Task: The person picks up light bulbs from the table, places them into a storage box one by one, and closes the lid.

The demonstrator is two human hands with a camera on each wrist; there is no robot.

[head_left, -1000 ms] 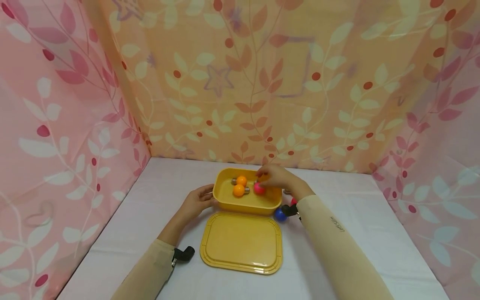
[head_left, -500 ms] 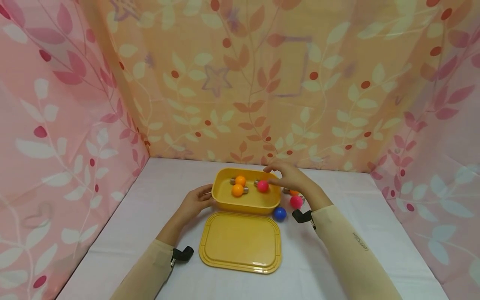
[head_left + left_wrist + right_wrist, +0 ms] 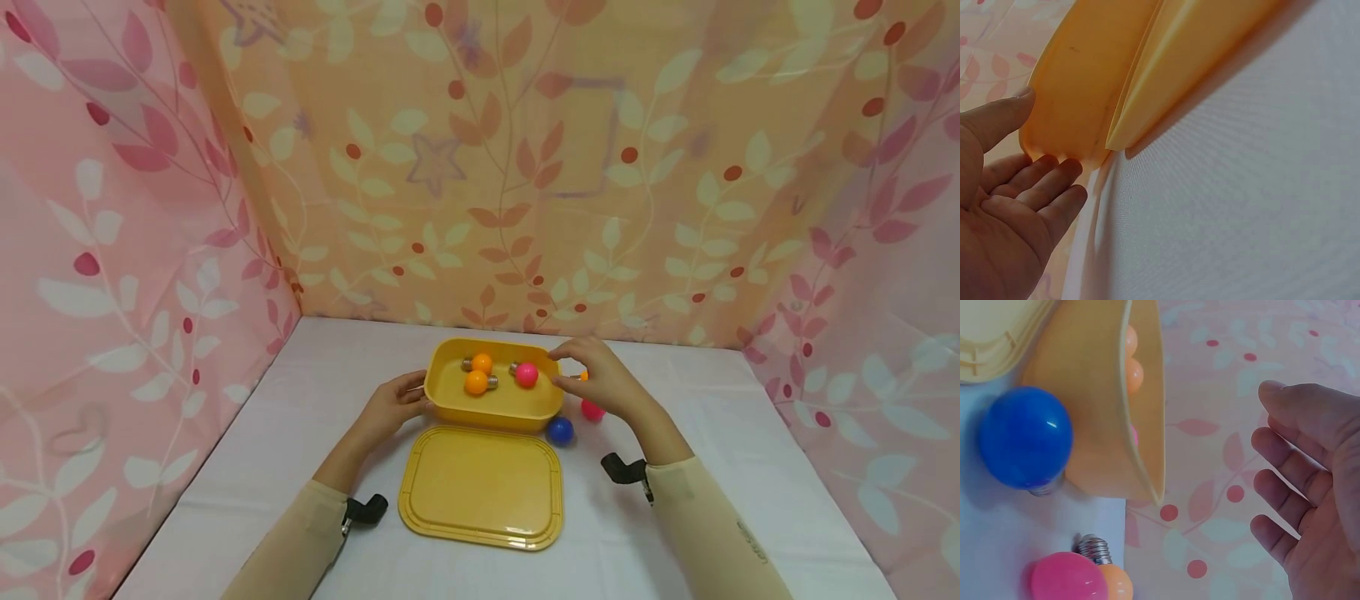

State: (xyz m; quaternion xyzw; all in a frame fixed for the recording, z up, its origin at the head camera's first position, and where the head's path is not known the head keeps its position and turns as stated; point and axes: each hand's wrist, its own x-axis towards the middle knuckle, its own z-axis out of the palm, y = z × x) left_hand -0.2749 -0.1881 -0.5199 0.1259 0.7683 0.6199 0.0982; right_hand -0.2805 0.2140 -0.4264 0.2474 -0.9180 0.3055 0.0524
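Note:
A yellow box (image 3: 495, 411) holds two orange light bulbs (image 3: 476, 382) and a pink light bulb (image 3: 527, 375), all lying on their sides. My left hand (image 3: 388, 407) is at the box's left end; in the left wrist view its thumb and loosely bent fingertips touch the outer wall. Just right of the box, my right hand (image 3: 607, 379) hovers with its fingers spread and nothing between them. Below it on the table lie a blue bulb (image 3: 1026, 438), a second pink bulb (image 3: 1069, 577) and another orange bulb (image 3: 1118, 585), partly hidden by the hand in the head view.
A yellow lid (image 3: 480, 487) lies flat in front of the box, near its front wall. White cloth covers the table (image 3: 705, 417). Floral curtains (image 3: 480, 167) stand behind and along both sides.
My right hand has let go of the pink bulb inside the box, which now lies there, and has moved out to the right past the rim. My left hand has stayed in place.

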